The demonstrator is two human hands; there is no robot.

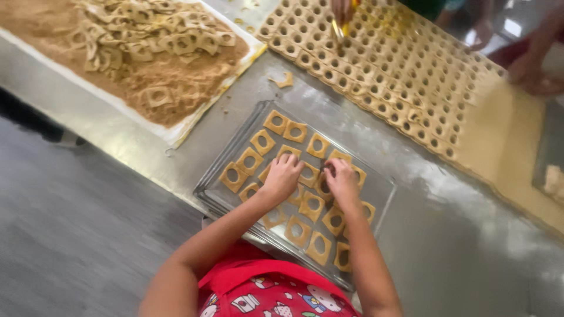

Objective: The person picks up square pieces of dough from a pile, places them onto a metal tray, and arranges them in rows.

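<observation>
The fingers of the left hand (282, 175) lie curled and flat on square dough pieces (311, 205) in the middle of the metal baking tray (207, 191), and the fingers of the right hand (341, 179) are bent narrowly on a neighbouring piece; whether either one grips a piece I cannot tell. The pieces are tan, thin squares, each with a round hole in the centre, lying flat in rows. The long axis of the tray runs from upper left to lower right on the steel table (446, 235).
</observation>
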